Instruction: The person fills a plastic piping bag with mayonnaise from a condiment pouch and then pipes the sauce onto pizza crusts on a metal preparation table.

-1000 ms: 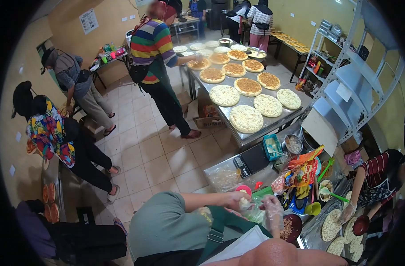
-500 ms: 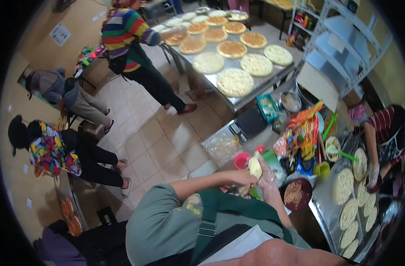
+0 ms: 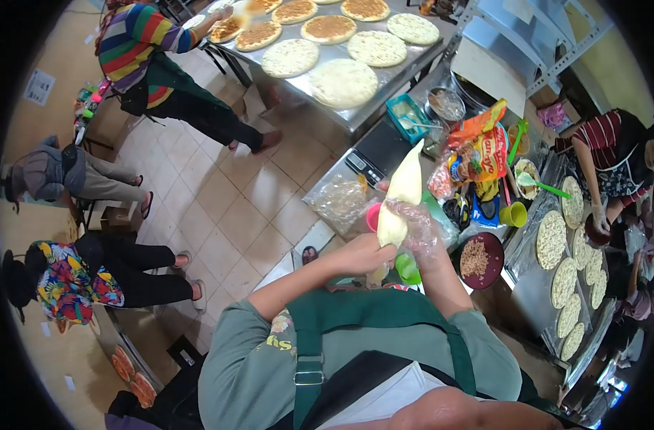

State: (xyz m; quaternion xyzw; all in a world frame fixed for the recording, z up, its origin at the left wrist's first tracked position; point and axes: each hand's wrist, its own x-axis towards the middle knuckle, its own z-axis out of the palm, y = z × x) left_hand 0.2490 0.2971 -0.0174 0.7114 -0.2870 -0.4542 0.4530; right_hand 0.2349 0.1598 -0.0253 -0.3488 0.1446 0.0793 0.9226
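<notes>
A long, pale yellow piping bag [image 3: 404, 183] stands upright in front of my chest, its pointed end up. My right hand [image 3: 417, 228], in a clear plastic glove, is wrapped round its middle. At its lower end, my left hand [image 3: 370, 256], bare, has its fingers closed on the gathered bag. Below my hands is a bright green item [image 3: 407, 269], partly hidden. A pink cup [image 3: 373, 216] stands just left of the bag. To the right, a dark red bowl [image 3: 477, 260] holds a crumbly light brown filling.
Several round pizza bases [image 3: 345, 82] cover a metal table ahead, some sauced. A scale [image 3: 365, 166], teal tray [image 3: 411, 116], food packets [image 3: 488, 154] and yellow cup [image 3: 513, 214] crowd the counter. A co-worker [image 3: 605, 154] works over more bases [image 3: 551, 240] at right. Other people stand at left.
The piping bag has come up higher and nearer, now upright in full view. My view has shifted, so the metal table sits further up and left. The co-worker at right has moved slightly.
</notes>
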